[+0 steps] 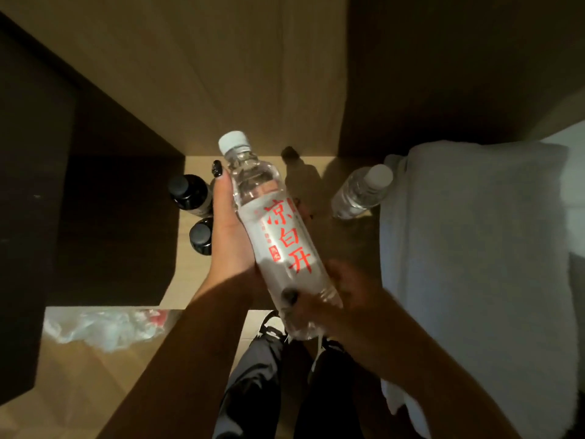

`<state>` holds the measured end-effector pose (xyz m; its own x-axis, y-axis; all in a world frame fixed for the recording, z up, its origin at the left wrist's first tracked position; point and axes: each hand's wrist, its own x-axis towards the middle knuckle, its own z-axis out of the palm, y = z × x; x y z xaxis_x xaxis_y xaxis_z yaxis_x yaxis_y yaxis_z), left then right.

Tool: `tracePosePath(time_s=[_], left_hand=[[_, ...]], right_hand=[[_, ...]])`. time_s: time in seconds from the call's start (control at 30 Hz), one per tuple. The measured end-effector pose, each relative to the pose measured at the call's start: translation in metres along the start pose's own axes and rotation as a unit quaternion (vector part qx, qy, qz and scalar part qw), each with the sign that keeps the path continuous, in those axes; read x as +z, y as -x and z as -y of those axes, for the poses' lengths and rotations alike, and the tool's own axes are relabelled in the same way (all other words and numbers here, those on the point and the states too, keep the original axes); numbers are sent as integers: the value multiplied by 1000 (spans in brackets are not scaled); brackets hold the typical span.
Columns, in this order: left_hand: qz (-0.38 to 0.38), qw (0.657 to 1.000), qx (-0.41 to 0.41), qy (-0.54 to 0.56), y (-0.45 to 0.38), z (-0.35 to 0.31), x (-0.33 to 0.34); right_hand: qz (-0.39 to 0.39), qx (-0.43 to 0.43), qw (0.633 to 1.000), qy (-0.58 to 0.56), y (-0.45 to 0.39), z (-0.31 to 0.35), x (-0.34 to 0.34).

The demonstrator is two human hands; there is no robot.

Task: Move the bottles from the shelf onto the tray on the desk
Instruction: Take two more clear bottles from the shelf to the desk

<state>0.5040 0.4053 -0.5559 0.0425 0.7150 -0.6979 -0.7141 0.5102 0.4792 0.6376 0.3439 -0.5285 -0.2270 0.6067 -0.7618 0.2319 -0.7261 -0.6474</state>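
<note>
A clear water bottle [275, 229] with a white cap and red characters on its label is held in the air in front of the shelf. My left hand [229, 236] grips its middle from the left. My right hand [332, 299] grips its base from the right. Two dark-capped bottles [188, 193] [201, 236] stand on the shelf [345, 248] behind my left hand. Another clear water bottle [361, 191] with a white cap stands on the shelf at the right. No tray or desk is in view.
A white pillow or cloth bundle [474, 264] fills the right side. Dark cabinet panels [95, 217] border the shelf at left. A crumpled plastic bag [104, 326] lies on the lower wooden surface at left. My legs and shoes show below.
</note>
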Motion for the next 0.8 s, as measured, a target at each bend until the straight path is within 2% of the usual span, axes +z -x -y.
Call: tracePosePath(time_s=[0.07, 0.17, 0.23, 0.3, 0.4, 0.47, 0.6, 0.7, 0.8], left_hand=[[-12, 1000, -1, -2, -1, -2, -2], [-31, 999, 4, -12, -1, -3, -4], [-39, 999, -13, -7, -2, -4, -5], [-44, 999, -29, 0, -3, -5, -7], [-54, 998, -24, 11, -6, -6, -9], [-53, 998, -25, 21, -7, -5, -9], [-62, 998, -18, 30, -12, -3, -11], [-40, 998, -35, 33, -14, -4, -13], [-45, 998, -53, -6, -15, -8, -16]], right_hand=[[-124, -41, 991, 35, 4, 12, -15], [-351, -95, 929, 74, -11, 22, -33], [-428, -103, 891, 108, -34, 22, -42], [-447, -128, 878, 112, -61, 19, -46], [-444, -152, 878, 94, -97, 15, -50], [-451, -165, 876, 49, -114, 12, -50], [-502, -194, 842, -38, -140, -2, -47], [-476, -189, 854, -90, -152, -5, -45], [-466, -174, 865, -73, -155, -5, -47]])
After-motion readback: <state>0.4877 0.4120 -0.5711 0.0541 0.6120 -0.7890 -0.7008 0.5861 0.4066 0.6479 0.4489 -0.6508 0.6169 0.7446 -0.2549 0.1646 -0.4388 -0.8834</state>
